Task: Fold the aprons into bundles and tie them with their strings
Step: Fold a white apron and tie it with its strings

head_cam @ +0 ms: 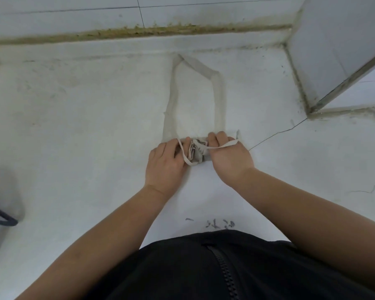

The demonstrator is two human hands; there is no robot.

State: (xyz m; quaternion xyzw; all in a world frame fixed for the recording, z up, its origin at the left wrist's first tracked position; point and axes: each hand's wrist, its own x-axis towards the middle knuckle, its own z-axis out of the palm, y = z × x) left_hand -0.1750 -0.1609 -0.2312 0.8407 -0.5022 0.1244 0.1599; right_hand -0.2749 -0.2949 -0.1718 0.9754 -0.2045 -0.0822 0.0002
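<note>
a worn white surface (95, 126) is filling the view, meeting a tiled wall (74, 20) at the far side along a grimy yellowed seam. a white tiled pillar (333, 50) is standing at the far right, and a thin crack (275, 134) is running out from its base. in the middle, a small grey apron bundle (196, 151) is lying on the surface between two bare hands. the left hand (165, 163) is gripping the bundle's left end with its fingers curled over it. the right hand (230, 156) is curling round the right end and pinching a thin string (223, 145), which is crossing over that hand and looping under the bundle's near side. the apron's neck strap (219, 94) is lying flat in a long loop, stretching from the bundle toward the far wall. a dark-rimmed grey object (0, 219), mostly cut off, is sitting at the left edge. a black zipped garment (214, 267) is filling the near edge, with faint dark markings (214, 224) just beyond it.
</note>
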